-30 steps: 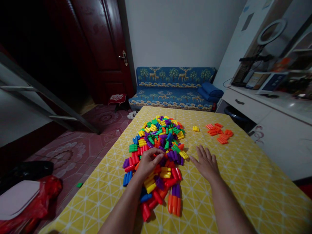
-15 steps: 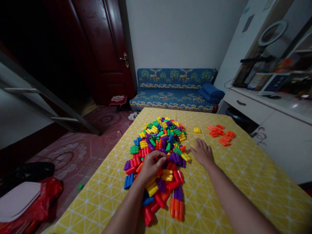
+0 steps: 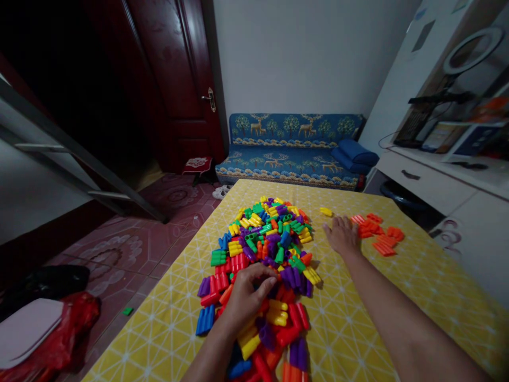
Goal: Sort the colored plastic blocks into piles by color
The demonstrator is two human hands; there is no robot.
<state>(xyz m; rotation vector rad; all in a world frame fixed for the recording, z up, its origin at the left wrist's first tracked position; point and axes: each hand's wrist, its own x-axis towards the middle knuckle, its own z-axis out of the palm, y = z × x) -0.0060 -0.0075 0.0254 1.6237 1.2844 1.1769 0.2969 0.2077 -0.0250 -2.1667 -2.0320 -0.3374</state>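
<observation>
My left hand (image 3: 251, 291) is over the near half of a long heap of plastic building blocks (image 3: 274, 228) in red, yellow, green, blue, purple and orange. Its fingers are curled towards the thumb, and their tips hide whatever may be between them. To the right of the heap, my right hand (image 3: 342, 237) is low over the table with its fingers apart and nothing visible in them. A lone yellow block (image 3: 326, 211) lies just beyond its fingertips. Beside that hand, on its right, is a small group of orange blocks (image 3: 385, 244).
A yellow patterned cloth (image 3: 175, 329) covers the table. Beyond it stands a blue sofa (image 3: 274, 159), with a white cabinet (image 3: 449, 185) at the right. On the floor at left lie a red bag (image 3: 81, 318) and a green block (image 3: 128, 311).
My right hand has moved right and away from the heap, towards the orange blocks. The yellow block beyond it looks turned. My left hand stays over the heap, and the view has shifted slightly.
</observation>
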